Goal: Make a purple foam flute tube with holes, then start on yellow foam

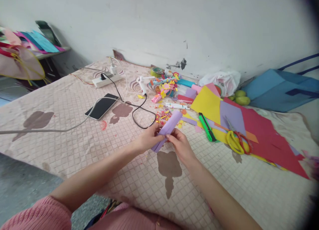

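A cloth-covered worktop (119, 170) stretched to a pale wall along its far edge, a blue bag (280, 90) standing near its far right corner. A red sheet (264, 135) reached toward the right edge, with a yellow sheet (205, 100) just beside it, while a dark-screened device (102, 107) lay left of centre. In front of the near edge's middle, a person's left hand (151, 137) and right hand (179, 144) met at a folded or rolled purple paper (173, 122), held slantwise over the worktop. The left fingers pinched its lower part beneath the thumb; the right thumb and fingers pinched its near side. Good work here seemed to ask for long edges lined up, light, even thumb pressure and small shifts of grip, lest the paper crease or twist. Scissors (238, 143), a green cutter (207, 127) and scattered paper scraps (164, 117) lay toward the right, best kept clear of the paper.
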`<state>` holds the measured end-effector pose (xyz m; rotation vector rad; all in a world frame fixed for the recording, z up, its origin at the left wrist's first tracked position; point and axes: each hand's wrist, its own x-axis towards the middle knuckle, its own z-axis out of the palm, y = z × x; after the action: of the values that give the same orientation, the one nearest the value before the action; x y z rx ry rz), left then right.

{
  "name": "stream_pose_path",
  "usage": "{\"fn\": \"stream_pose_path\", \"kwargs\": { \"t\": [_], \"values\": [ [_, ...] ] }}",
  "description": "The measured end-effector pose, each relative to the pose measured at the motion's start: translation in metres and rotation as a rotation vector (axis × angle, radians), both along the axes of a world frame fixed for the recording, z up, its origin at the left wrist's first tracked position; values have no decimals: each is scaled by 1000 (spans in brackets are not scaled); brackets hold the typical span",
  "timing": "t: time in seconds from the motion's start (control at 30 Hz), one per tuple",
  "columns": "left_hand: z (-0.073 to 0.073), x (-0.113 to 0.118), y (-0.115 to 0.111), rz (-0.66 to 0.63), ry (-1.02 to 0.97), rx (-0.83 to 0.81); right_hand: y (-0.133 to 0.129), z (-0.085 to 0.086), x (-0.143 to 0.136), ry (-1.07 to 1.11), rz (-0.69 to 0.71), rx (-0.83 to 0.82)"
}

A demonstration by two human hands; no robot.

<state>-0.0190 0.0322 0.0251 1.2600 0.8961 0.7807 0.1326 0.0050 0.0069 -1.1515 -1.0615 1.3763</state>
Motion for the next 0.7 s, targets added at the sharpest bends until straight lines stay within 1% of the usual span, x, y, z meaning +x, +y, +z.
{"fn": "stream_pose_path", "kwargs": {
  "t": [0.13,0.3,0.37,0.5,0.7],
  "values": [
    [3,5,-2,-26,3,-14,-6,1,3,-1,-55,4],
    [1,12,-3,-122,-2,-50,-12,-4,12,1,-142,19],
    [0,16,-4,-115,10,-54,-14,-6,15,3,-164,22],
    [-2,24,-4,-80,24,-76,-17,-7,20,30,-163,19],
    [-6,33,-1,-120,-27,-144,-17,-8,27,67,-165,6]
  ]
}}
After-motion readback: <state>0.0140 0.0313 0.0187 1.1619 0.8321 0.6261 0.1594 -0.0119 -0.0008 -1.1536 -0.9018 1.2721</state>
